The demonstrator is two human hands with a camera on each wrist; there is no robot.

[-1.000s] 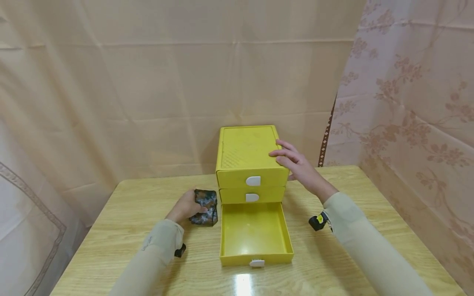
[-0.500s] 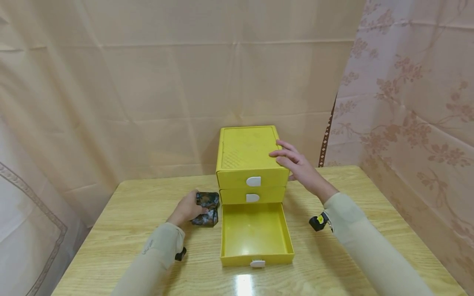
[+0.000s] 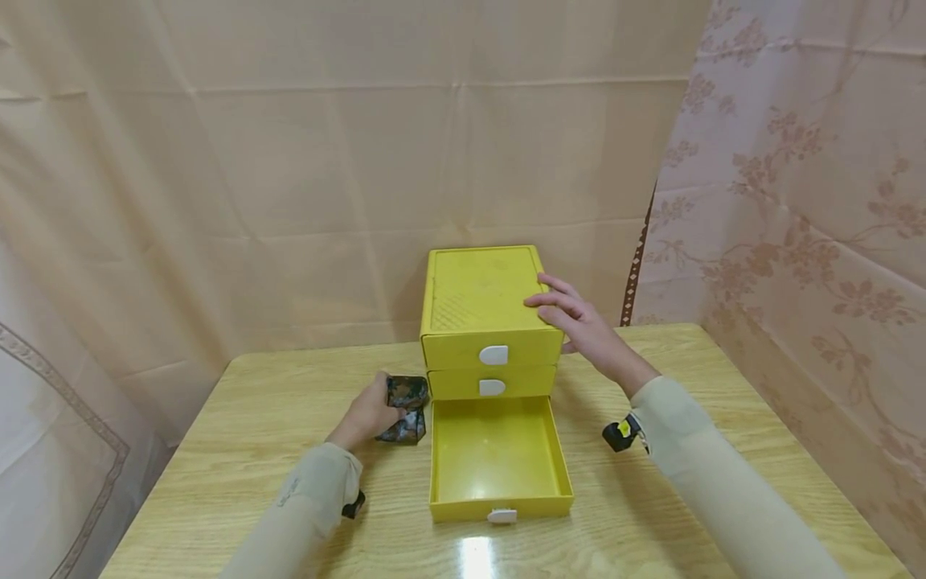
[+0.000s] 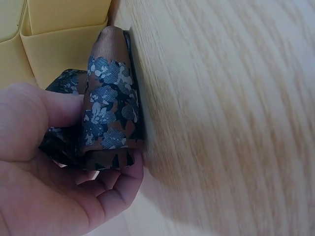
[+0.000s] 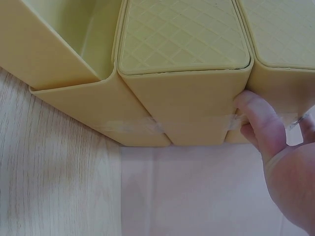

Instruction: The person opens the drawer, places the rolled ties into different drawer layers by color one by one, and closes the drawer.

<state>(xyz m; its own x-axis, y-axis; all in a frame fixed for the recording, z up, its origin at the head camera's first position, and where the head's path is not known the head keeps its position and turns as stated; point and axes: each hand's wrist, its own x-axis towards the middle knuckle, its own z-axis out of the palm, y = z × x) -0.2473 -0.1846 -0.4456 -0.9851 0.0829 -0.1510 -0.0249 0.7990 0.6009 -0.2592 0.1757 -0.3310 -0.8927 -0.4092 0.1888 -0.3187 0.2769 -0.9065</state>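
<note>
In the left wrist view, my left hand (image 4: 54, 167) grips a folded dark cloth (image 4: 108, 103) with grey-blue flowers on brown. Its thumb lies on one side, the fingers curl beneath, and the cloth stands close to the tabletop. From the head view, this cloth (image 3: 407, 408) is just left of a yellow drawer unit (image 3: 492, 289). My right hand (image 3: 582, 322) rests on the unit's top right edge, fingers on top. The right wrist view shows the thumb (image 5: 263, 118) against the side wall. The bottom drawer (image 3: 499, 458) is pulled out with nothing inside.
Two upper drawers with white handles (image 3: 493, 355) are closed. Clear tape (image 5: 133, 125) runs along the unit's side. The wooden table (image 3: 289, 418) meets a beige curtain (image 3: 325, 201) behind and a floral curtain (image 3: 810, 201) at right.
My left hand and the cloth have shifted slightly right, towards the drawer unit, and the cloth has bent across its middle. The right hand and the drawers have stayed put.
</note>
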